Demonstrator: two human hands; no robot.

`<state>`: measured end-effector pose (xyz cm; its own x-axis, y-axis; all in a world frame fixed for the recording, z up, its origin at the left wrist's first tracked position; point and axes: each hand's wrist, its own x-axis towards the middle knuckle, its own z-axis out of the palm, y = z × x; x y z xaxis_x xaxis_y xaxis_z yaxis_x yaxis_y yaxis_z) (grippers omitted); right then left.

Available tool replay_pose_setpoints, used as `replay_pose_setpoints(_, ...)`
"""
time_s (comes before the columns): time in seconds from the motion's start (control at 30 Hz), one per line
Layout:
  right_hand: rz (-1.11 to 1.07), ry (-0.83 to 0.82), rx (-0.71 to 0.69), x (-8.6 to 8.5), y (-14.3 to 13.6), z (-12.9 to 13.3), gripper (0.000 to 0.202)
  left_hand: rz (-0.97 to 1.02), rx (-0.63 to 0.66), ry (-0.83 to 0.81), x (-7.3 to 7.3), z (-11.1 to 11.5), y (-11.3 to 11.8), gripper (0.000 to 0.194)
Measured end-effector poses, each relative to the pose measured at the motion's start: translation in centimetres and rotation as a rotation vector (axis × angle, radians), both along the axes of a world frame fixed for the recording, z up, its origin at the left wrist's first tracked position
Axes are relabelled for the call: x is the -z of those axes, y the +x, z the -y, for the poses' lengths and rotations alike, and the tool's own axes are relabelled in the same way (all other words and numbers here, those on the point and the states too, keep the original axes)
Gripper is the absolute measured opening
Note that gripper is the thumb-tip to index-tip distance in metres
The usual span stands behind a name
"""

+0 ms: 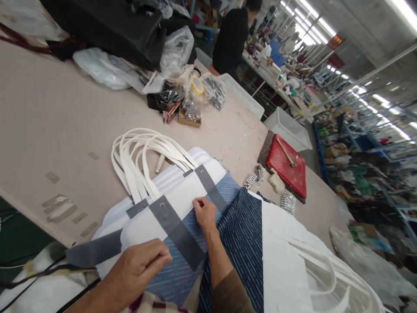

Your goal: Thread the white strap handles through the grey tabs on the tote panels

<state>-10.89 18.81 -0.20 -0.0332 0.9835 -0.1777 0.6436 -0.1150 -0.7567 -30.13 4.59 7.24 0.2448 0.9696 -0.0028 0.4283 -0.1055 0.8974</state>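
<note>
A stack of flat bag panels lies before me, white along one side and blue patterned cloth along the other. Dark grey strips with small slots cross it, and looped white straps fan out beyond. My left hand hovers over the near part, fingers curled and thumb pressed to the index finger; whatever it may pinch is too small to see. On the panel between two grey strips, my right hand is closed, fingertips at the white-blue border. Navy striped cloth lies beside my right forearm.
A hammer rests on a red block at the right. Small metal parts lie near it. Plastic bags, yellow tape and a cardboard box sit farther back. More white panels with straps are at right. A person stands behind.
</note>
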Motion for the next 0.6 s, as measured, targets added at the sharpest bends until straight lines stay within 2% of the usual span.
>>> replay_pose_setpoints(0.07, 0.052, -0.02, 0.004, 0.2, 0.4, -0.6, 0.011, 0.025, -0.024, -0.001, -0.1, -0.1, -0.2, 0.029)
replay_pose_setpoints(0.2, 0.075, -0.178, 0.086, 0.4, 2.3, -2.0, 0.044, 0.052, -0.05, -0.037, 0.5, -0.1, -0.8, 0.03)
replay_pose_setpoints(0.3, 0.06, -0.162, 0.101, -0.2, 2.2, -2.2, 0.034, 0.064, -0.082, -0.102, 1.0, 0.3, -1.5, 0.031)
replay_pose_setpoints(0.37, 0.052, -0.061, 0.08, -1.1, 0.5, -1.6, 0.023, 0.066, -0.089, -0.131, 1.0, 0.6, -1.8, 0.032)
replay_pose_setpoints(0.43, 0.05, 0.08, -0.036, -2.0, -2.6, -0.6, 0.017, 0.067, -0.082, -0.141, 0.6, 0.9, -2.1, 0.031)
replay_pose_setpoints(0.53, 0.165, 0.211, -0.308, -3.0, -8.0, 0.7, 0.027, 0.066, -0.069, -0.118, -0.2, 1.4, -2.1, 0.029)
replay_pose_setpoints(0.6, 0.298, 0.181, -0.407, -3.3, -10.7, 1.0, 0.038, 0.076, -0.055, -0.083, -0.7, 1.8, -2.0, 0.027)
